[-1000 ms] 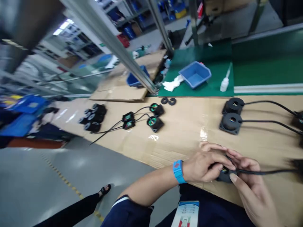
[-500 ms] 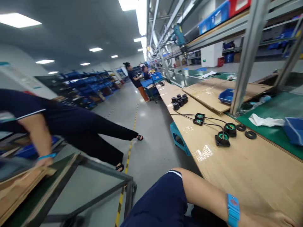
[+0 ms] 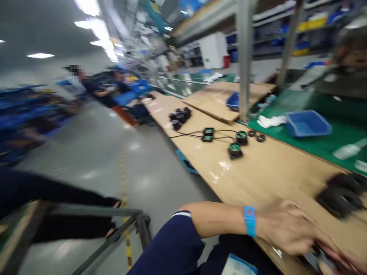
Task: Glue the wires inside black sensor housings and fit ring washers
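at the far left of the frame a blurred metal cart frame (image 3: 120,229) and another person's dark trouser leg (image 3: 57,206) cross the grey floor. up the middle, on the cardboard-covered bench (image 3: 258,172), lies a heap of black parts (image 3: 180,114), then two wired units with green faces showing (image 3: 235,149) that look unfinished, and two loose black rings (image 3: 256,136) beside them. toward the lower right, the left hand (image 3: 286,229), wearing a blue wrist strap (image 3: 250,220), curls its fingers over a small black unit (image 3: 318,255) at the bench edge; the right hand (image 3: 351,263) is mostly cut off and too blurred to tell its grip. two closed black units (image 3: 341,193) at the right edge seem done, so the work looks partway through.
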Demonstrator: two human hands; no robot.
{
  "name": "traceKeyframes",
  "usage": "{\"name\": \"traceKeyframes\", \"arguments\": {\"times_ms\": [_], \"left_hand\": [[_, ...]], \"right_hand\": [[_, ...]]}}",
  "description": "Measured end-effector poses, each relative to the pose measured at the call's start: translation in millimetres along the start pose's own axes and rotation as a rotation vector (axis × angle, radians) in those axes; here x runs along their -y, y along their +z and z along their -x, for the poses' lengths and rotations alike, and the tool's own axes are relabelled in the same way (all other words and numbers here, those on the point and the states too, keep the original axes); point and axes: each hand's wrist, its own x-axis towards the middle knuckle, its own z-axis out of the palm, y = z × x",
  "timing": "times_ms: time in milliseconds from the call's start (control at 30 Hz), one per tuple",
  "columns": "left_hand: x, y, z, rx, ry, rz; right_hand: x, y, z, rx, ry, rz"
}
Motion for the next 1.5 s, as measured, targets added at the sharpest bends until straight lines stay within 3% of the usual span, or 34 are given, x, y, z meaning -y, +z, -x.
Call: {"name": "traceKeyframes", "arguments": {"times_ms": [100,167,233,367,467,600,767,900,1033,1133,1267,1500], "left_hand": [[-1,4.9,9,-0.166,0.033,0.258],[2,5.2,12,-0.296,0.033,0.431],[3,1.5,13,-0.319,0.008,0.576],[-4,-10.9,5,-0.188,-0.121,0.666],[-7,-16.2,-7,-0.091,-0.130,0.699],[-3,-19.6,-14,-0.030,-0.090,0.666],[-1,-19.1,-1,-0.040,-0.092,0.663],[-9,-9.0,17,-0.197,-0.091,0.639],[-18,-0.5,28,-0.418,0.003,0.328],[-20,-0.8,31,-0.396,0.109,0.095],[-18,-0.3,32,-0.374,0.211,0.064],[-22,14.2,31,-0.512,0.141,0.066]], "right_hand": [[17,-26,47,-0.094,0.078,-0.092],[29,-23,60,-0.014,0.107,-0.222],[37,-17,61,0.031,0.118,-0.247],[46,-16,61,0.114,0.119,-0.233],[49,-18,64,0.117,0.133,-0.237],[52,-17,64,0.117,0.143,-0.269],[56,-16,64,0.111,0.131,-0.258],[57,-15,63,0.110,0.109,-0.297],[57,-14,63,0.109,0.106,-0.284],[56,-14,64,0.106,0.097,-0.274],[55,-13,65,0.081,0.104,-0.266],[56,-12,62,0.041,0.097,-0.246]]}}
